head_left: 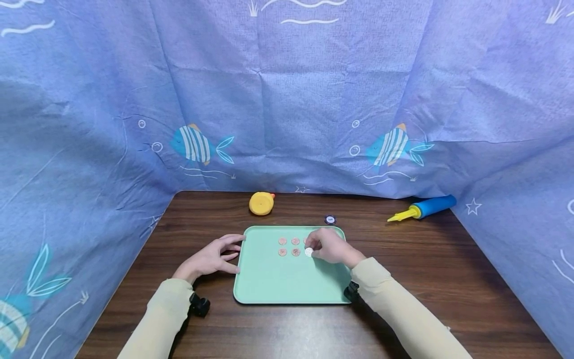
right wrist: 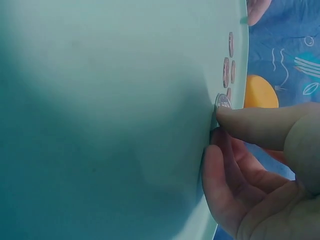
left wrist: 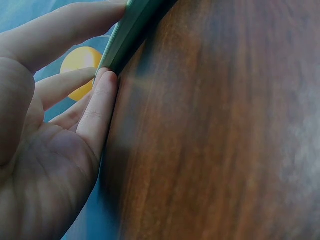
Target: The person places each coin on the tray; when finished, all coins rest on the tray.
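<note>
Near the middle of a mint-green tray, my right hand pinches a silver coin low over the surface. Its thumb overlaps the coin's face in the right wrist view. The silver coin is at the right end of the nearer of two rows of copper-coloured coins; fingers partly cover the farther row's right-hand coin. My left hand touches the tray's left rim with thumb and fingertips spread along it. In the left wrist view, fingers lie against the tray's edge.
Beyond the tray stands a round yellow object with an orange-red tip. A dark-rimmed poker chip lies just behind the tray. A blue and yellow hand pump lies at the back right, near the fish-patterned cloth.
</note>
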`<state>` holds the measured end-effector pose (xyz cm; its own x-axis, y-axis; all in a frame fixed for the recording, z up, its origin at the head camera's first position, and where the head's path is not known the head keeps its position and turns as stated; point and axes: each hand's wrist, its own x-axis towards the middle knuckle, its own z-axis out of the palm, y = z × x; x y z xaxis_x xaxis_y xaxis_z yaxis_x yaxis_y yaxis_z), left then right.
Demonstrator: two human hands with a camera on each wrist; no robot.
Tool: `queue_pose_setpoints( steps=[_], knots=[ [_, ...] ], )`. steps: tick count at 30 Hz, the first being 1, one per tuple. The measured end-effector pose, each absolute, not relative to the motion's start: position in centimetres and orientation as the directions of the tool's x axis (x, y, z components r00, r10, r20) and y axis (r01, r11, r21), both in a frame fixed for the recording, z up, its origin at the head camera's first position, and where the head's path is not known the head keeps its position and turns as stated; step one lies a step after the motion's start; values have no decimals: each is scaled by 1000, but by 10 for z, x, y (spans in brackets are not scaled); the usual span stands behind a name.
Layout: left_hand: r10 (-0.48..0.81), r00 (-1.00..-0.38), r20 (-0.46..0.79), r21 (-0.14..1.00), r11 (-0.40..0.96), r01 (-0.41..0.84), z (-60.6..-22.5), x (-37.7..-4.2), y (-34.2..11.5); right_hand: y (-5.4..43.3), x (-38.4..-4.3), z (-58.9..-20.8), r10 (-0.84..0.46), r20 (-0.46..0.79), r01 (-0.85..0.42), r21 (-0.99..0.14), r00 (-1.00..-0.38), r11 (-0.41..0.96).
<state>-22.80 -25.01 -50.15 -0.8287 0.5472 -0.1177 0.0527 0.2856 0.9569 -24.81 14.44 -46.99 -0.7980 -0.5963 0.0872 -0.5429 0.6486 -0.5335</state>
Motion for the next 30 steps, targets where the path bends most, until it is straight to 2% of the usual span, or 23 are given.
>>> queue_pose_setpoints(
  steps=[30],
  knots=[
    [544, -830, -122, 953, 298, 55, -501, -228, -250, 143, -248, -473, -596, 68, -543, -506, -800, 671]
  ],
)
